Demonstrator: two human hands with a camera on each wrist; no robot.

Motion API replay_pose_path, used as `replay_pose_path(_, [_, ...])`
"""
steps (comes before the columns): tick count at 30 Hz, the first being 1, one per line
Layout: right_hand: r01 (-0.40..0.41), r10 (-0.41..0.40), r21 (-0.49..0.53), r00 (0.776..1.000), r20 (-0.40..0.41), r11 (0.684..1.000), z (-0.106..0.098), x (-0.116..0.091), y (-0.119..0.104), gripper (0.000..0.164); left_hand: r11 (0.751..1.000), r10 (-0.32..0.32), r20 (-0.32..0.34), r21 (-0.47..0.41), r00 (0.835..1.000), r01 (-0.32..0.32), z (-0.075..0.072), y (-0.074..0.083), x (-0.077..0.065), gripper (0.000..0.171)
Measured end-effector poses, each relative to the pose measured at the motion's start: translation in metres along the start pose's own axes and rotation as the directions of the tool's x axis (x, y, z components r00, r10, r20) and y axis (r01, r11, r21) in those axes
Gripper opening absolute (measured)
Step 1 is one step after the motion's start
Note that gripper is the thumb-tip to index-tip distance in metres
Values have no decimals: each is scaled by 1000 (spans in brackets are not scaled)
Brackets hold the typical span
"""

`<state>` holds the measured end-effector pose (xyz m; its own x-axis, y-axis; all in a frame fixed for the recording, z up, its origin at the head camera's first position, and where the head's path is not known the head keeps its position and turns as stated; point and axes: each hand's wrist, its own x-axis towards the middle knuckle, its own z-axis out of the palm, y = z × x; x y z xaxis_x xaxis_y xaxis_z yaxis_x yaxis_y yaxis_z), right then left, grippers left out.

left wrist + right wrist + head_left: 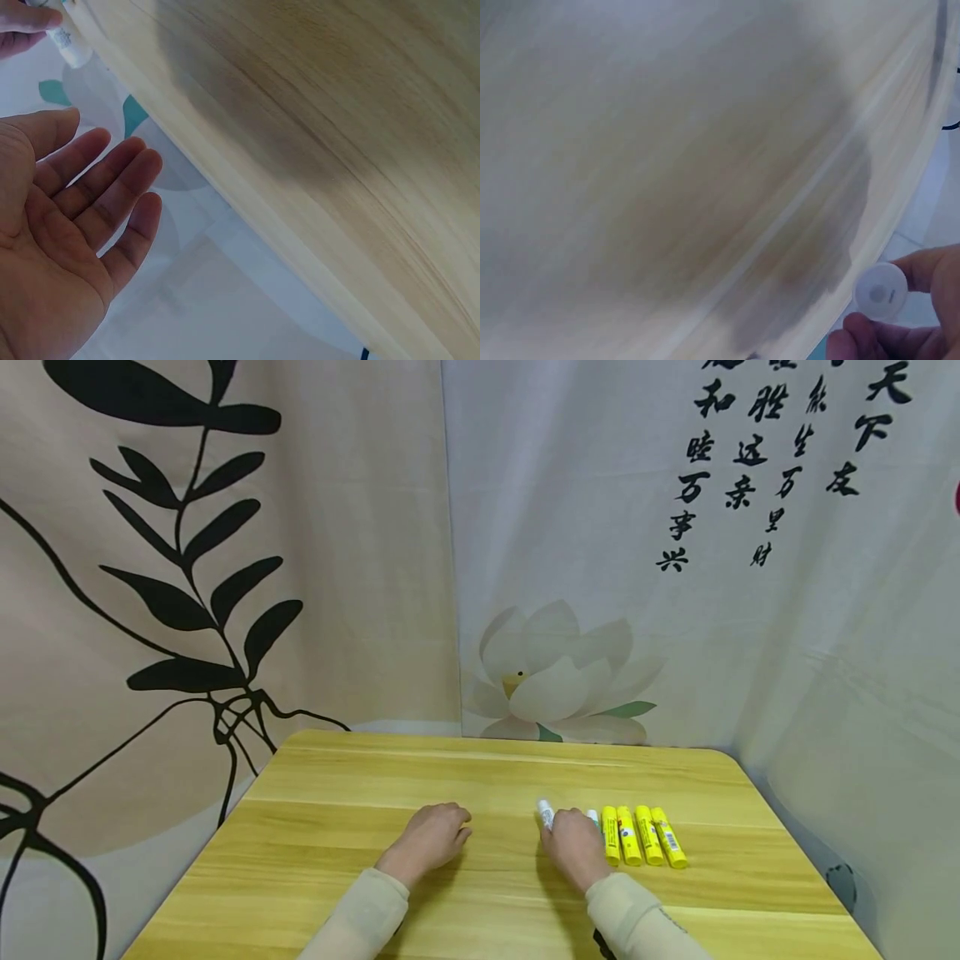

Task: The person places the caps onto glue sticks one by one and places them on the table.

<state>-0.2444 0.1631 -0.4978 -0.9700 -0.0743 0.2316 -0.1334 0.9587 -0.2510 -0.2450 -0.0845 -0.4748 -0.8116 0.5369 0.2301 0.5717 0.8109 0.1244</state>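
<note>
My right hand [576,843] pinches a white glue stick [546,814] between thumb and fingers, above the table. In the right wrist view the round end of this glue stick [880,291] faces the camera. A second white stick [592,817] is partly hidden behind the right hand. Beside it several yellow glue sticks [626,837] lie in a row, roughly parallel. To the left, my left hand [431,837] is over the table, holding nothing. The left wrist view shows this hand [82,217] palm up to the camera, fingers loosely bent.
The wooden table [330,827] has rounded far corners. Behind it hangs a curtain [367,568] with printed leaves, a lotus and writing; another pale curtain [862,693] stands at the right. Shadows of both hands fall on the tabletop.
</note>
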Motion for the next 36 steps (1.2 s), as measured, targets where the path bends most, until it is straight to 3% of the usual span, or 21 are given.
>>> replay_pose_path(8, [-73,73,-40,997,-22,997,4,2,10,22,1000,-1,-1,8,1000,1,3,-2,-2,9])
replay_pose_path(13, [-57,50,-103,996,-70,993,8,2,13,19,1000,-10,3,7,1000,10,4,-3,-2,8])
replay_pose_path(17, [-63,56,-191,998,-40,980,8,2,14,28,1000,-14,4,11,1000,14,4,-3,-3,8])
replay_pose_path(22, [-70,74,-219,997,8,973,6,4,14,40,1000,-19,-8,15,1000,19,2,-4,-4,8])
replay_pose_path(30, [-44,48,-220,999,11,975,3,5,12,19,999,-19,-14,38,1000,20,2,-8,-5,10])
replay_pose_path(36, [-32,38,-226,999,23,974,2,3,13,13,996,-36,-19,75,999,38,0,-7,-6,17])
